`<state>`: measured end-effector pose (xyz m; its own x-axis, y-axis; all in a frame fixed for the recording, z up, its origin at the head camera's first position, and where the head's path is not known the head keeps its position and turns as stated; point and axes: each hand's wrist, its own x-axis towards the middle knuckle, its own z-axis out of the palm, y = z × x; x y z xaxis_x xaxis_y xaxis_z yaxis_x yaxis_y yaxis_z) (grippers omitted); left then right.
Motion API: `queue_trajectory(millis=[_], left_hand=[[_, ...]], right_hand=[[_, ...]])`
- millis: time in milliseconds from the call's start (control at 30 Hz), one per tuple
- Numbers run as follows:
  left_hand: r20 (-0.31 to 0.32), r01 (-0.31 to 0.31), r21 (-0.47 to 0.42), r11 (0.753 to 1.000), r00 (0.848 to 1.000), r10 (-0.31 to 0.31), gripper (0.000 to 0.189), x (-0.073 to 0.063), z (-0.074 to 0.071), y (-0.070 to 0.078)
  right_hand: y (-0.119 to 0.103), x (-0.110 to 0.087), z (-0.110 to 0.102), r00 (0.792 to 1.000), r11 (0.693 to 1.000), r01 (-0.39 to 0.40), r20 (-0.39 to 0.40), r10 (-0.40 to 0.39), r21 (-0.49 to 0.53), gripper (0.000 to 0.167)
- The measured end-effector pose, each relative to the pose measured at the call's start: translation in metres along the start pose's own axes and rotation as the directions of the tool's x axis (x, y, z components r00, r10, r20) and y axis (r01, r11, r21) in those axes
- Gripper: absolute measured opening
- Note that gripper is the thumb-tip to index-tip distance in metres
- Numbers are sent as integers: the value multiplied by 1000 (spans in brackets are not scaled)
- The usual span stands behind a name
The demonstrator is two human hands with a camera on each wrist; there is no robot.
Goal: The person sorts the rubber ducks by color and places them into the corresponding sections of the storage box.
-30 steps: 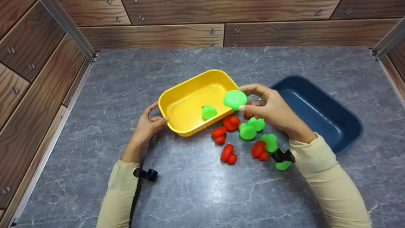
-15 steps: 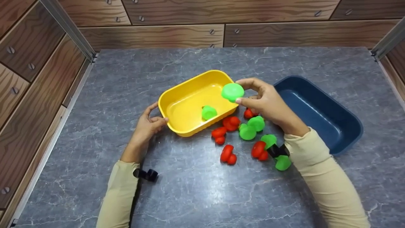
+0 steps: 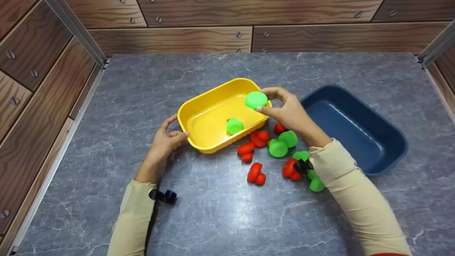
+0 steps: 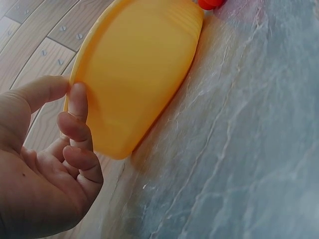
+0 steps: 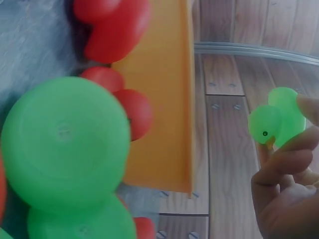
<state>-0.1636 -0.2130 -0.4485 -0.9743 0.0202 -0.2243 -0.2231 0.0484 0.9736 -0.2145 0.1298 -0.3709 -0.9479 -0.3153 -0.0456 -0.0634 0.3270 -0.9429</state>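
Note:
My right hand pinches a green rubber duck between thumb and fingers, its flat base facing up toward the head camera. It is held above the right end of a yellow tub. The duck's eye and part of its orange beak show in the right wrist view, where the same duck is lifted clear. With thumb and index finger my left hand pinches the tub's left rim; the left wrist view shows this grip on the tub wall. Another green duck lies inside the tub.
Several red ducks and green ducks lie loose in front of the tub, some under the right forearm. A dark blue tub stands to the right, partly behind that arm. Wood-patterned walls border the grey table.
My right hand has moved left and slightly away from me, bringing the green duck from the tub's right edge to over its inside. The left hand stays on the rim.

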Motion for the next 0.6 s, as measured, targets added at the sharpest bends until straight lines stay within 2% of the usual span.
queue_trajectory(millis=[167,333,600], left_hand=[[14,-18,9,1000,1000,18,75,2,1,1],[2,-4,-4,1000,1000,4,75,2,1,3],[-13,21,-3,1000,1000,-21,76,0,1,2]], right_hand=[[2,8,1,999,998,-28,-20,27,-64,52],[2,15,3,998,993,-53,-25,51,-103,54],[0,21,7,993,987,-120,-34,117,-108,54]])
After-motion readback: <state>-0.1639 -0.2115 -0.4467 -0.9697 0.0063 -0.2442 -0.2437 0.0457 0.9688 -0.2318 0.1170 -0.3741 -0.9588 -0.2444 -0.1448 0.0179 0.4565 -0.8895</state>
